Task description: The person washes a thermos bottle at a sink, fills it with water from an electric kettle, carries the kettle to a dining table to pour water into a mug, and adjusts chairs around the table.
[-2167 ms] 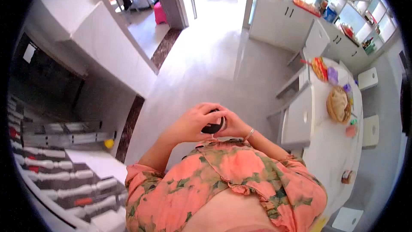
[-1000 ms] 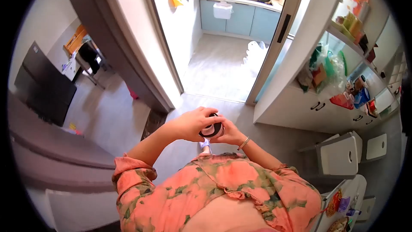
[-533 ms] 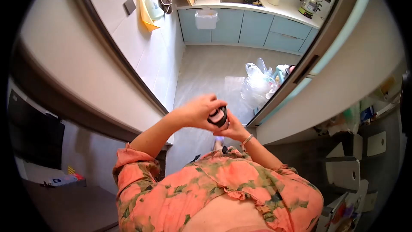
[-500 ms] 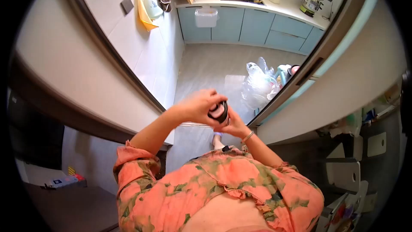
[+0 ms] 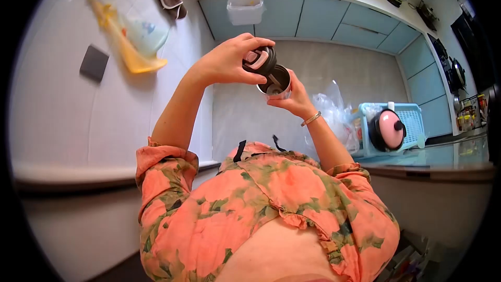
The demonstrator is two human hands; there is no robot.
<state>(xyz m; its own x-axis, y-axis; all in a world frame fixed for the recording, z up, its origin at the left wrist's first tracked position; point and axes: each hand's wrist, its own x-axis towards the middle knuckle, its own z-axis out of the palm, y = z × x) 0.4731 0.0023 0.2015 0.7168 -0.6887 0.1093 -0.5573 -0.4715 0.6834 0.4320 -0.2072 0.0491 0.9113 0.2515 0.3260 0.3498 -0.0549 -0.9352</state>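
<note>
A black lid with a pink part (image 5: 257, 59) is in my left hand (image 5: 225, 60), its fingers wrapped round the side. Just below and to the right, my right hand (image 5: 296, 95) holds an open metal cup (image 5: 275, 84) by its side. The dark inside of the cup faces up toward the camera. Some small part hangs from the lid at the cup's mouth; what it is I cannot make out. A bracelet (image 5: 311, 118) circles my right wrist.
Ahead run blue cabinets (image 5: 279, 13) with a white hanging bin (image 5: 245, 10). On the right floor are plastic bags (image 5: 334, 117) and a blue rack (image 5: 412, 120) with a pink-lidded pot (image 5: 390, 130). At left, a yellow cloth (image 5: 136, 58) hangs on the tiled wall (image 5: 57, 99).
The view has moved from the room through the doorway into the kitchen. The lid has come off the cup, my left hand holding it apart, and both hands are raised farther forward.
</note>
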